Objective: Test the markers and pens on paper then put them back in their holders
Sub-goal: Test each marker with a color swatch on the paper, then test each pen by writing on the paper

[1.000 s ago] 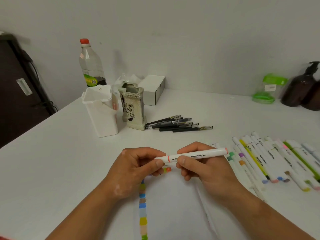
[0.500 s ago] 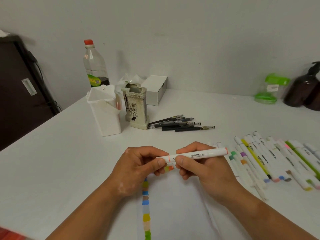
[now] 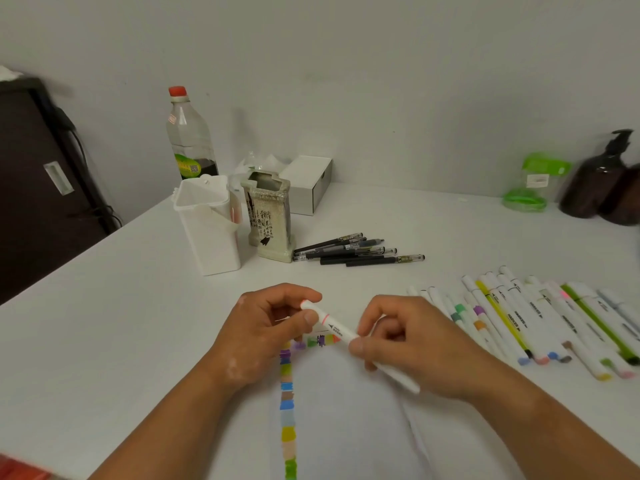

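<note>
I hold one white marker [image 3: 334, 327] with an orange-pink ring in both hands, slanted from upper left to lower right. My left hand [image 3: 263, 330] pinches its capped upper end. My right hand [image 3: 412, 344] grips the barrel, whose tail sticks out below the palm. Under the hands lies a white paper [image 3: 346, 420] with a column and a short row of colour swatches. Several white markers [image 3: 540, 323] lie in a row at the right. Several black pens [image 3: 353, 252] lie beside a ceramic holder [image 3: 272, 223] and a white plastic holder [image 3: 207, 230].
A plastic bottle [image 3: 188, 136] with a red cap and a white box [image 3: 306, 183] stand behind the holders. A green container [image 3: 530, 183] and brown pump bottles [image 3: 602, 178] stand at the back right. A dark cabinet [image 3: 38, 188] is past the table's left edge.
The marker has turned from nearly level to a slant, its right end dropping under my right hand. My left hand has lifted to the capped end. The view has shifted slightly.
</note>
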{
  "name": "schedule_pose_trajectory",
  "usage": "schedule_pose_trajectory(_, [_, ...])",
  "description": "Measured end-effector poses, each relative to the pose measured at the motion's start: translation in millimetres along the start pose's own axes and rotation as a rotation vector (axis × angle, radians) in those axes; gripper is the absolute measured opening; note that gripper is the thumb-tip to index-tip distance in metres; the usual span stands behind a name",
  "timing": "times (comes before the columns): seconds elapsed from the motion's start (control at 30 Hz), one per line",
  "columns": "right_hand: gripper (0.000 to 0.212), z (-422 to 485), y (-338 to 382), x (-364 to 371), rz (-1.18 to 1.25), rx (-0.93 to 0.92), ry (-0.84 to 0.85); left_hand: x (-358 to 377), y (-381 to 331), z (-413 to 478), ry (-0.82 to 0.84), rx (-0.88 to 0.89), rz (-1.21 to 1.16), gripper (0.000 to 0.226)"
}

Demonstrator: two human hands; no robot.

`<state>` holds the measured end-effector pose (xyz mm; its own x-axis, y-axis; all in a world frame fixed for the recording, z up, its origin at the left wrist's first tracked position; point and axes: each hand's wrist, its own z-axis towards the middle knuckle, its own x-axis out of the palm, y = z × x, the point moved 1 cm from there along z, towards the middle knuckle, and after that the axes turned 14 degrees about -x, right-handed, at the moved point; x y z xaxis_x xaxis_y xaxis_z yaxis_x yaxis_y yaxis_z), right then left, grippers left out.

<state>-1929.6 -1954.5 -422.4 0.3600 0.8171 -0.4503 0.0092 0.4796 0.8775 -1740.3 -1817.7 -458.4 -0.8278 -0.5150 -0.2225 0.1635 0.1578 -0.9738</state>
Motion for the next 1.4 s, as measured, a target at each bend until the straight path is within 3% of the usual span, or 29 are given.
schedule_pose_trajectory(0.1, [0.017,-1,1,12,-0.244,-0.007,0.067,0,4,2,-0.028,0.043,0.081,0.026])
schedule_pose_trajectory(0.3, [0.013,-2,-7,-20,-0.639,0.168,-0.283,0,10,1,-0.089,0.140,0.480,0.039])
schedule_pose_trajectory(0.5, [0.022,-3,-28,-21,-0.928,0.337,-0.223,6,14,4,-0.022,0.158,0.803,0.057])
schedule_pose_trajectory(0.7, [0.024,-6,-34,-28,-0.917,0.342,-0.248,0,19,6,-0.127,0.144,0.797,0.044])
schedule_pose_trajectory(0.87, [0.005,21,-33,-57,-0.928,0.221,-0.335,2,20,6,-0.145,0.139,0.791,0.036])
schedule_pose_trajectory(1.13, [0.031,94,-68,-96,-1.078,0.160,-0.001,2,20,6,-0.173,0.134,0.755,0.031])
schedule_pose_trajectory(1.4, [0.026,95,-91,-95,-1.133,0.137,0.019,1,22,5,-0.186,0.134,0.739,0.030])
